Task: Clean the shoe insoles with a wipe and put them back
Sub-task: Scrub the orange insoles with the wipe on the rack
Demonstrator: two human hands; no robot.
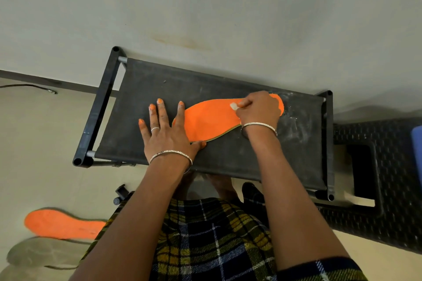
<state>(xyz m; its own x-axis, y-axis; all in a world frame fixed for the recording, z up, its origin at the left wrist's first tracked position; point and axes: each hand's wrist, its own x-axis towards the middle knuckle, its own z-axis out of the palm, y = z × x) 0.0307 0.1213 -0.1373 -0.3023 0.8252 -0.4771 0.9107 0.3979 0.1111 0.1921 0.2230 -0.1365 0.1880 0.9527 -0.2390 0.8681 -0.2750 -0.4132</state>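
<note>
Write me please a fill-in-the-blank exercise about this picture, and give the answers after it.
1. The insole on the black rack is ___ in colour.
2. The right hand grips a small ___ wipe.
3. A second orange insole lies on the ___, at the person's left.
Answers: orange; white; floor.

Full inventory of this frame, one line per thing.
rack: 1, black, by the wall, centre
insole: 1, orange, on rack, under both hands
floor insole: 1, orange, floor, lower left
grey insole: at least 1, grey, floor, lower-left corner
wipe: 1, white, pinched over insole's right part
stool: 1, black woven, right of rack
cable: 1, dark, floor, upper left
left hand: 1, flat, pressing insole's left end
right hand: 1, grips wipe on insole
</note>
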